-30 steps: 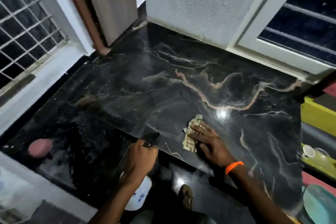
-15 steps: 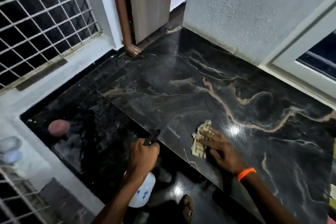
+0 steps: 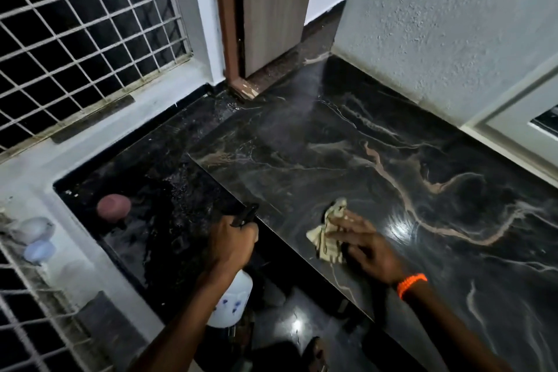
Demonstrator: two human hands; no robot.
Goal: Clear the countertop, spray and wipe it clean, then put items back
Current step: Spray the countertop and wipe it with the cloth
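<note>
A black marble countertop with pale veins fills the right half of the view. My left hand grips the black trigger head of a white spray bottle, held just off the counter's left edge with the nozzle aimed toward the far corner. A faint mist hangs over the counter near the door. My right hand, with an orange band at the wrist, presses a crumpled beige cloth flat on the counter near its front-left edge.
A lower black slab at left carries a pinkish round object. A grilled window is at far left, a wooden door behind, a grey textured wall along the back. Pale round items sit on the left ledge.
The view has swung left, bringing more of the grille and door into frame. A spray mist now shows over the far counter. Both hands stay roughly where they were.
</note>
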